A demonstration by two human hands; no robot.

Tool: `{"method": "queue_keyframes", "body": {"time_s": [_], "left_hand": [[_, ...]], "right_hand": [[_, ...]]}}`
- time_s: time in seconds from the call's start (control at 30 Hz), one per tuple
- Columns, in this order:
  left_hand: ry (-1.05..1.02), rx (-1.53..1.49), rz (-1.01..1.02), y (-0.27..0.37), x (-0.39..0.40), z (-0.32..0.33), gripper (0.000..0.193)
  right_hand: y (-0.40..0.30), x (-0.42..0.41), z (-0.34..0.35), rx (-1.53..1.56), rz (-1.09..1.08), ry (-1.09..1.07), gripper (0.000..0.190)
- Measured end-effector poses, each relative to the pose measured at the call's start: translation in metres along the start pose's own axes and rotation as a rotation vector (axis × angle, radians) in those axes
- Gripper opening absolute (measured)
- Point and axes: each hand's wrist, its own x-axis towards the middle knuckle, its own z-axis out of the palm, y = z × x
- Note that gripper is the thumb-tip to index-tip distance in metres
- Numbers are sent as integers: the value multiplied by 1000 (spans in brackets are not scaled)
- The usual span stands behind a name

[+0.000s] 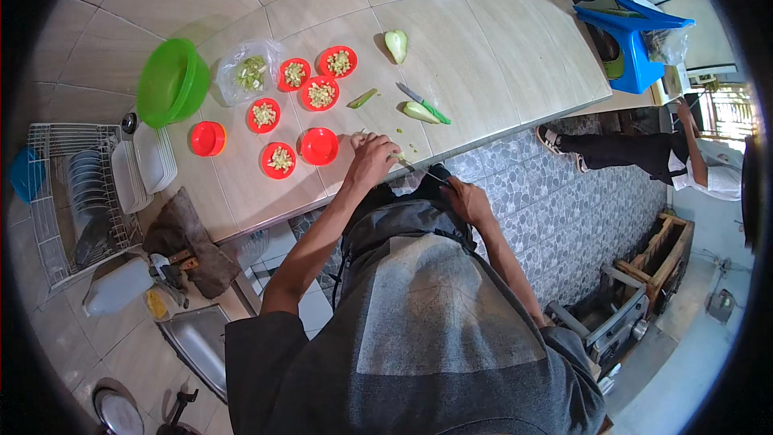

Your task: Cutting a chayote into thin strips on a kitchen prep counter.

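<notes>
My left hand (372, 158) is at the counter's front edge, closed on a pale green piece of vegetable, mostly hidden by the fingers. My right hand (468, 198) grips a knife (436, 177), its blade pointing toward the left hand. Right of an empty red bowl (319, 146) is the left hand. Several red bowls of diced vegetable (280, 161) stand farther left and back. Beyond the hands lie a green-handled knife (416, 96), a cut chayote piece (421, 112), a chayote half (396, 46) and a green slice (362, 98).
A green basin (172, 83), a plastic bag of cut vegetable (250, 72), another red bowl (208, 138) and white dishes (154, 160) stand left. A dish rack (84, 199) and sink (199, 344) are beyond. A blue stool (634, 42) rests far right; another person (652, 157) stands there.
</notes>
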Motion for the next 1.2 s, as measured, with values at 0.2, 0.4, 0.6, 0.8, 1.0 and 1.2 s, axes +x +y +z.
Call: {"method": "queue_keyframes", "body": {"time_s": [0.2, 0.4, 0.6, 0.8, 1.0, 1.2], "left_hand": [[-156, 4, 34, -1, 10, -10, 15], [-216, 5, 27, 2, 14, -11, 15], [-214, 16, -7, 4, 16, -10, 16], [-239, 30, -23, 4, 18, -10, 17], [-221, 32, 18, 1, 20, -9, 16], [-271, 40, -12, 11, 21, -15, 16]], "right_hand": [[-2, 13, -12, -63, -40, -74, 29], [-3, 23, -7, -73, -43, -68, 31], [-9, 26, -8, -79, -28, -97, 30], [-5, 31, -3, -111, -38, -133, 30], [1, 34, 14, -116, -67, -82, 31], [5, 34, 27, 62, -34, -155, 30]]}}
